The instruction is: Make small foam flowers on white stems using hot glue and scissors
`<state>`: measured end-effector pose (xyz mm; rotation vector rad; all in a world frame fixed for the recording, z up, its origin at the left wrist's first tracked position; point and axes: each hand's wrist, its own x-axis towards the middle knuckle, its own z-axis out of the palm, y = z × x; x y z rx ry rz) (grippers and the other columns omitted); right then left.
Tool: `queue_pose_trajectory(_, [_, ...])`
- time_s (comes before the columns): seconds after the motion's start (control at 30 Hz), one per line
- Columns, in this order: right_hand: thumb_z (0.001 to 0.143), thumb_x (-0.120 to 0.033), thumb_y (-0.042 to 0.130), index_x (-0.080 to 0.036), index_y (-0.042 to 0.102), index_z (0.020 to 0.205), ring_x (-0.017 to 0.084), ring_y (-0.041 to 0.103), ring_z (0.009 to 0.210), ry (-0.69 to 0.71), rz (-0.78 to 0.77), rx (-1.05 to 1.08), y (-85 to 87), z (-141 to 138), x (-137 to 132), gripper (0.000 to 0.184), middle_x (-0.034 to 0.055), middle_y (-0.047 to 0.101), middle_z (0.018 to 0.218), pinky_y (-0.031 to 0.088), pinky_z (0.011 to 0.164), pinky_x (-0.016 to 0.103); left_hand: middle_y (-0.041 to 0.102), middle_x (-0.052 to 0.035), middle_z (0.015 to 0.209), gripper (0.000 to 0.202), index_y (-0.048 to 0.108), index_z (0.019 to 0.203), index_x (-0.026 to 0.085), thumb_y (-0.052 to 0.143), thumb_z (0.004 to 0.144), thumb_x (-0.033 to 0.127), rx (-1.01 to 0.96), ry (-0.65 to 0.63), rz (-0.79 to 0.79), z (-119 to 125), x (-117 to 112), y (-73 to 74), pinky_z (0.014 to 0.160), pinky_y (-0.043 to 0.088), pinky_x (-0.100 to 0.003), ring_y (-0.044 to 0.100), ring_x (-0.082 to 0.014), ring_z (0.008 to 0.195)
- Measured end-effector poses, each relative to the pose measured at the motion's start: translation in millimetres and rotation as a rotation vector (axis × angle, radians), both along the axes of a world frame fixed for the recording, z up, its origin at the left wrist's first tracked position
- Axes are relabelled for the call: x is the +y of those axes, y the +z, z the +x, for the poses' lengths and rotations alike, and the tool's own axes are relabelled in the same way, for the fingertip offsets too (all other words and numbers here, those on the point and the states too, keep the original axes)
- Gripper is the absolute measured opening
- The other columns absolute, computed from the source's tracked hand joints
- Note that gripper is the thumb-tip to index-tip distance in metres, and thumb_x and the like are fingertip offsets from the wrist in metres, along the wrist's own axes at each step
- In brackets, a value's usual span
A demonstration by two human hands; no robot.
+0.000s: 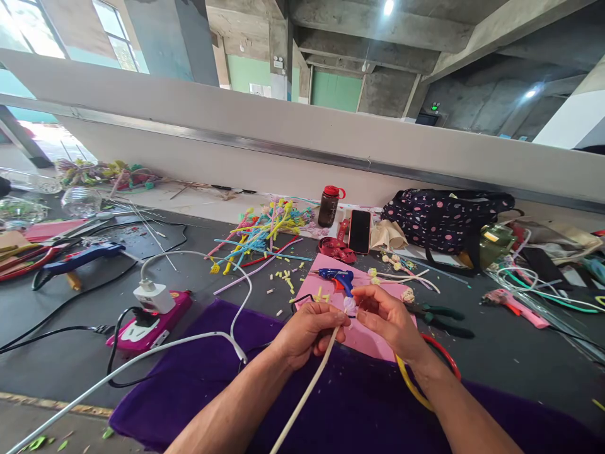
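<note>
My left hand (305,333) is closed round a long cream-white stem (307,391) that runs down toward me. My right hand (385,318) pinches a small pale bud (350,306) at the top end of that stem. Both hands hover over a purple cloth (198,378) and the near edge of a pink sheet (326,268). A blue glue gun (336,275) lies on the pink sheet just beyond my fingers. Red and yellow bands (425,375) circle my right wrist.
A pink power strip with a white plug (151,315) and cables lies at left. Coloured pipe-cleaner stems (265,236) are heaped behind. A dark bottle (329,205), a phone (360,231), a dotted bag (439,217), green-handled pliers (439,313) and a second blue glue gun (80,257) surround the work.
</note>
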<state>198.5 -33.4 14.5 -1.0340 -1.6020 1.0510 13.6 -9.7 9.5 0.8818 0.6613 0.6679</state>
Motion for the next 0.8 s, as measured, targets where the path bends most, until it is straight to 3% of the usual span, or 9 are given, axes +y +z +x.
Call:
queue_pose_trajectory(0.23, [0.081, -0.029, 0.058, -0.018, 0.058, 0.1, 0.014, 0.057, 0.074, -0.159, -0.006, -0.067, -0.5, 5.6, 9.4, 0.022, 0.003, 0.061, 0.086, 0.045, 0.062, 0.025, 0.06, -0.0004, 0.051, 0.02, 0.064, 0.071, 0.009, 0.068, 0.069, 0.029, -0.073, 0.143, 0.005, -9.5, 3.9, 8.8, 0.028, 0.018, -0.015, 0.034, -0.0011, 0.028])
queue_pose_trajectory(0.43, [0.087, -0.027, 0.048, -0.017, 0.061, 0.094, 0.014, 0.057, 0.065, -0.218, 0.109, -0.383, -9.1, 9.1, 16.6, 0.018, 0.0027, 0.064, 0.078, 0.044, 0.058, 0.024, 0.059, 0.002, 0.053, 0.018, 0.064, 0.072, 0.011, 0.067, 0.07, 0.029, -0.115, 0.253, 0.033, -17.8, 8.0, 13.7, 0.029, 0.017, -0.013, 0.033, 0.0005, 0.029])
queue_pose_trajectory(0.6, [0.085, -0.022, 0.051, -0.019, 0.064, 0.082, 0.014, 0.057, 0.067, -0.194, 0.186, -0.557, -10.0, 2.4, 17.0, 0.014, 0.0011, 0.064, 0.073, 0.042, 0.062, 0.024, 0.058, 0.0022, 0.054, 0.019, 0.064, 0.073, 0.011, 0.066, 0.072, 0.03, -0.118, 0.296, 0.038, -18.0, 8.4, 13.2, 0.03, 0.016, -0.014, 0.033, 0.0005, 0.03])
queue_pose_trajectory(0.8, [0.085, -0.019, 0.052, -0.022, 0.067, 0.083, 0.014, 0.06, 0.075, -0.049, 0.257, -0.856, 2.1, -10.2, 37.4, 0.015, 0.0011, 0.066, 0.08, 0.041, 0.068, 0.023, 0.058, 0.0031, 0.056, 0.017, 0.063, 0.075, 0.013, 0.066, 0.073, 0.03, -0.149, 0.374, 0.049, -21.1, 10.8, 13.7, 0.031, 0.015, -0.015, 0.034, 0.0004, 0.031])
